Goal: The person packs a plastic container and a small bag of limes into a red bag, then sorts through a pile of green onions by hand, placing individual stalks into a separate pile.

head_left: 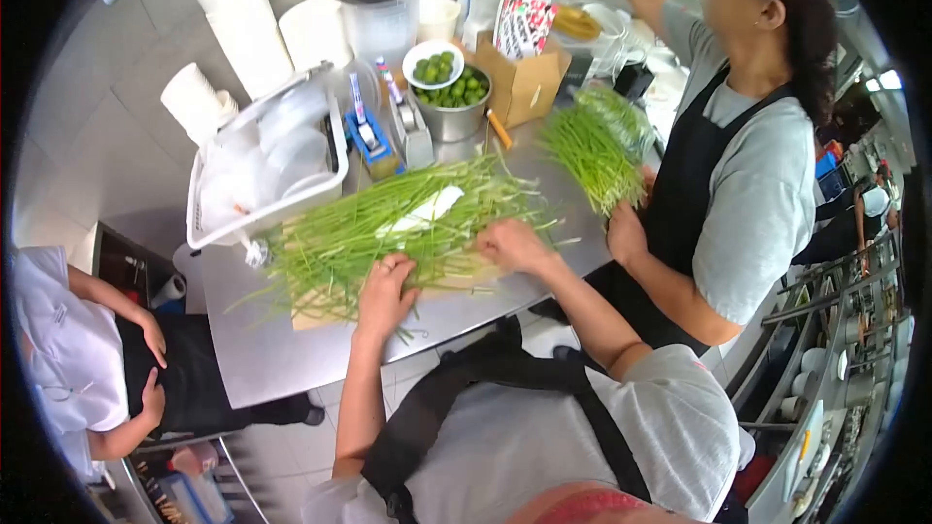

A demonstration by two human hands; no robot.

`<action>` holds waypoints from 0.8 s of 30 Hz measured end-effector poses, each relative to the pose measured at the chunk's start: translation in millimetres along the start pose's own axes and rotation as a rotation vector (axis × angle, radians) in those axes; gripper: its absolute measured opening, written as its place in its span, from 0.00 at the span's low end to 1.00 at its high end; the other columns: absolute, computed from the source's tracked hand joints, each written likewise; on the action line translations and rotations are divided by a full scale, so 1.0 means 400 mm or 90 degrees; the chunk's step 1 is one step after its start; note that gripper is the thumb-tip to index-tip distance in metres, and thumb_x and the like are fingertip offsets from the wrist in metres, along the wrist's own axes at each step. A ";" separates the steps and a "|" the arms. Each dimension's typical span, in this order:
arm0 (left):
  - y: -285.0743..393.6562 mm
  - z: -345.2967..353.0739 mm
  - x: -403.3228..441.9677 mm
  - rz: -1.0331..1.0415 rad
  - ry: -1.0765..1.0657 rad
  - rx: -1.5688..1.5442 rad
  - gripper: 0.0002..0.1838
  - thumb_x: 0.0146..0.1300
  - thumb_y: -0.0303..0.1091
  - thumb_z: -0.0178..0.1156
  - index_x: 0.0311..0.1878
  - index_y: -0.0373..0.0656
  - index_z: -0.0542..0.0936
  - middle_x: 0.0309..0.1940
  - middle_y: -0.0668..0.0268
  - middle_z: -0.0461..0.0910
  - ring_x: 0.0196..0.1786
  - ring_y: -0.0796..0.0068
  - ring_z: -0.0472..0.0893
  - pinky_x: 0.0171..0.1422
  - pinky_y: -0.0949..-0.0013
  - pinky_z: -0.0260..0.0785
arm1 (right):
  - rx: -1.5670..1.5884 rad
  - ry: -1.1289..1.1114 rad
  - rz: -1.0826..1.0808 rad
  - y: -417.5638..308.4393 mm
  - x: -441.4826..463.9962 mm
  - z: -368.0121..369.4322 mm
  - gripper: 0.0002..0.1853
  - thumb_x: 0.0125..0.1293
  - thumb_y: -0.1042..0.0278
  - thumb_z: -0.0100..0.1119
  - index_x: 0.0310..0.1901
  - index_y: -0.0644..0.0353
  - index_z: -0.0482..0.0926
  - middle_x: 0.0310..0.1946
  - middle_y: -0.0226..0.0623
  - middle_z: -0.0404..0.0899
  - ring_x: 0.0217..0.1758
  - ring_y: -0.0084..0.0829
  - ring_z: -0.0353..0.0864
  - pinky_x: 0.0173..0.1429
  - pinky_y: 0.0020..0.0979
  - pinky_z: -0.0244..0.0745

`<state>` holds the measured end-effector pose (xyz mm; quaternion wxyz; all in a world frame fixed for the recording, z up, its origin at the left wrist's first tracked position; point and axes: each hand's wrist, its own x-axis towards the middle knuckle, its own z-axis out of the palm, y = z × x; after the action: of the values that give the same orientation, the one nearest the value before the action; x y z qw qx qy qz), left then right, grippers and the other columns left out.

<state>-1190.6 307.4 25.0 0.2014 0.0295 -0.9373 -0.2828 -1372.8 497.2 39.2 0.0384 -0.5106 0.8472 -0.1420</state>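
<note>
A wide heap of long, thin green chives [335, 223] lies across a wooden cutting board [309, 314] on the steel table. At the near edge of the heap, my left hand [386, 293], a ring on one finger, has its fingers curled into the stalks. My right hand [516, 245] is closed around stalk ends on the right side, where pale ends lie loose. A crumpled white paper [427, 212] rests on top of the heap between and beyond my hands. The fingertips of both hands are partly hidden among the greens.
A co-worker [748, 146] at the right holds a bundle of chives [592, 150]. Another person [73, 349] stands at the left. Behind the heap are a white basket [199, 223], a blue tape dispenser [374, 144], a pot of green citrus [454, 121] and a cardboard box [524, 87].
</note>
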 end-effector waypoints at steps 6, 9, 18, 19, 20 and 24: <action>-0.013 0.025 -0.004 -0.025 0.017 -0.004 0.20 0.41 0.27 0.64 0.43 0.39 0.76 0.45 0.61 0.72 0.47 0.59 0.70 0.51 0.64 0.64 | 0.278 0.183 0.014 -0.041 -0.002 -0.084 0.02 0.52 0.76 0.54 0.27 0.62 0.71 0.21 0.38 0.72 0.26 0.33 0.74 0.29 0.31 0.66; -0.001 0.027 -0.003 -0.023 0.020 0.003 0.20 0.42 0.28 0.64 0.42 0.39 0.76 0.43 0.60 0.73 0.47 0.58 0.70 0.52 0.63 0.64 | 0.328 0.251 0.004 -0.092 0.008 -0.155 0.03 0.52 0.74 0.55 0.29 0.61 0.72 0.24 0.41 0.73 0.27 0.36 0.75 0.32 0.32 0.68; 0.056 0.041 0.061 -0.103 0.209 -0.472 0.10 0.53 0.21 0.58 0.41 0.37 0.76 0.29 0.69 0.77 0.28 0.83 0.73 0.35 0.78 0.67 | 0.257 0.264 -0.280 -0.269 0.054 -0.103 0.08 0.49 0.74 0.60 0.34 0.58 0.78 0.28 0.37 0.74 0.30 0.36 0.73 0.35 0.32 0.70; 0.056 0.037 0.063 -0.104 0.206 -0.470 0.10 0.53 0.21 0.58 0.41 0.37 0.76 0.29 0.69 0.77 0.28 0.83 0.73 0.35 0.78 0.67 | 0.260 0.266 -0.278 -0.273 0.055 -0.094 0.08 0.49 0.74 0.60 0.34 0.58 0.78 0.28 0.37 0.74 0.30 0.36 0.73 0.35 0.32 0.70; 0.060 0.031 0.061 -0.121 0.227 -0.536 0.10 0.54 0.20 0.56 0.41 0.36 0.76 0.30 0.70 0.77 0.29 0.85 0.73 0.35 0.80 0.66 | 0.276 0.281 -0.273 -0.275 0.053 -0.083 0.10 0.49 0.73 0.59 0.37 0.55 0.79 0.30 0.36 0.74 0.34 0.37 0.73 0.38 0.33 0.69; 0.069 0.016 0.058 -0.171 0.228 -0.668 0.07 0.57 0.19 0.53 0.39 0.35 0.77 0.29 0.70 0.78 0.31 0.86 0.74 0.35 0.81 0.67 | 0.270 0.339 -0.255 -0.275 0.026 -0.059 0.18 0.48 0.72 0.60 0.44 0.54 0.76 0.37 0.37 0.74 0.40 0.39 0.71 0.46 0.37 0.67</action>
<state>-1212.6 330.0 43.6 0.3068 0.0921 -0.6108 -0.7241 -1288.7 444.6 93.4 -0.1064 -0.5916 0.6630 -0.4463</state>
